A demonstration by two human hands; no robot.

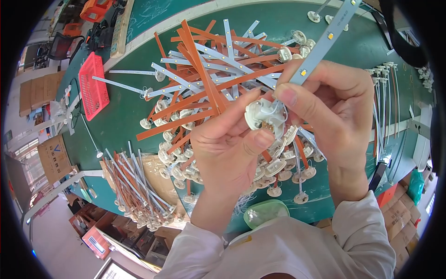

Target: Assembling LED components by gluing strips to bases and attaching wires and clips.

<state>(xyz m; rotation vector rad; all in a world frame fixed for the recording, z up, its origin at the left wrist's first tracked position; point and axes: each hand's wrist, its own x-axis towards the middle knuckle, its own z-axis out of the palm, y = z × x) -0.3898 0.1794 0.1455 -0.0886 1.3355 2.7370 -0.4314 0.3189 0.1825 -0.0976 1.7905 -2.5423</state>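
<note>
Between thumb and fingers, my left hand (pixel 225 151) holds a round white plastic end cap (pixel 254 115), with thin white wires and a small component showing inside it. My right hand (pixel 337 109) pinches the lower end of a pale LED strip (pixel 324 44), which slants up to the right; its yellow LEDs face me. The right thumb is close against the cap's wires. Behind both hands lies a heap of LED strips (pixel 227 39), some white and some with orange-brown backs, many ending in white caps (pixel 274 167). My fingers hide part of the cap.
A bundle of capped strips (pixel 137 179) lies on cardboard at the lower left of the green table (pixel 127 111). A red plastic basket (pixel 94 86) stands at the left. More strips (pixel 383 102) are lined up at the right. A pale green bowl (pixel 266 214) sits near my body.
</note>
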